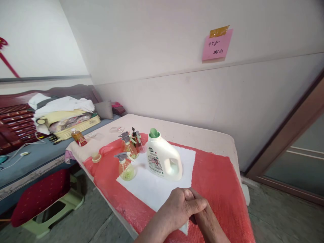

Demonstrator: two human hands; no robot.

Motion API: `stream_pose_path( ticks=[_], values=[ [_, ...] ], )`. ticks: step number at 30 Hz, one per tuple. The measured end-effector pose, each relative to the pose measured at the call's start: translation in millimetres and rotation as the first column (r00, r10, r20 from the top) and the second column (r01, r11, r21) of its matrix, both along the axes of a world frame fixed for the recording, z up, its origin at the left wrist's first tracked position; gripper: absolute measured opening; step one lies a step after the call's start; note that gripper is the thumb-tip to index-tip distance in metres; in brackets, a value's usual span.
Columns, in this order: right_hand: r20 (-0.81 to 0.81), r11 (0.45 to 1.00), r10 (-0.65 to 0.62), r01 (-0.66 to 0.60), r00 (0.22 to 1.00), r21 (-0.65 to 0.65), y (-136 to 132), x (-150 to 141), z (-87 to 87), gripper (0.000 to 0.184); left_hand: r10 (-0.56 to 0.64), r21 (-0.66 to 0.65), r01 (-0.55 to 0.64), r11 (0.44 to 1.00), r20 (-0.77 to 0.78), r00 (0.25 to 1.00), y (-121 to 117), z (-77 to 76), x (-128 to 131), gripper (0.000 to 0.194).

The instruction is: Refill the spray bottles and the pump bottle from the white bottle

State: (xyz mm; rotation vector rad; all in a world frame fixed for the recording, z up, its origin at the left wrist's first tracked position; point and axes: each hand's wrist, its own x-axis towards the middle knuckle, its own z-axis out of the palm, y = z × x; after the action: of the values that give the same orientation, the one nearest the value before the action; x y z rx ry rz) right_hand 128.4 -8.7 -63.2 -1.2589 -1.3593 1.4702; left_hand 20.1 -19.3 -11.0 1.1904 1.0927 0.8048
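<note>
My left hand [177, 206] and my right hand [206, 221] rest clasped together at the near edge of a white sheet [152, 189]. The left hand lies closed over the right, whose fingers are hidden. Neither touches a bottle. Beyond them on the sheet stands a white detergent jug [164, 160] with a green cap. To its left are a yellow-green spray bottle [126, 167] with a grey trigger, a second one [129, 147] behind it, and a reddish sprayer [138, 140].
A red bubble-wrap mat [217, 175] covers the beige table [202, 136] against the wall. A small amber bottle [79, 137] and a round cap [96, 157] sit at the table's left end. A bed with piled cloths [63, 108] lies left; a red stool [37, 195] below.
</note>
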Motion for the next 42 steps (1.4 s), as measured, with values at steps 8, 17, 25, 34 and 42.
stream_pose_path(
  ticks=[8,17,25,34,42],
  values=[
    [0.022,1.000,0.013,-0.013,1.000,0.007,4,-1,-2.5,0.035,0.004,-0.002,-0.004,1.000,-0.001,1.000,1,-4.2,0,0.020],
    [0.008,1.000,0.015,-0.015,1.000,-0.001,4,-2,-1.2,0.039,0.015,0.002,-0.015,1.000,-0.042,0.999,0,1.8,0,0.018],
    [0.008,1.000,0.007,-0.007,1.000,0.018,-3,0,5.6,0.033,0.022,0.006,-0.022,1.000,-0.077,0.997,-1,2.9,-1,0.016],
    [-0.009,1.000,0.015,-0.014,1.000,0.023,7,-2,-8.8,0.036,0.015,0.033,-0.012,0.999,-0.077,0.997,-1,1.2,-1,0.017],
    [-0.056,0.998,0.014,-0.011,0.998,0.059,4,1,-3.9,0.048,0.110,0.185,-0.017,0.983,-0.510,0.853,2,-5.2,-2,0.035]
  ],
)
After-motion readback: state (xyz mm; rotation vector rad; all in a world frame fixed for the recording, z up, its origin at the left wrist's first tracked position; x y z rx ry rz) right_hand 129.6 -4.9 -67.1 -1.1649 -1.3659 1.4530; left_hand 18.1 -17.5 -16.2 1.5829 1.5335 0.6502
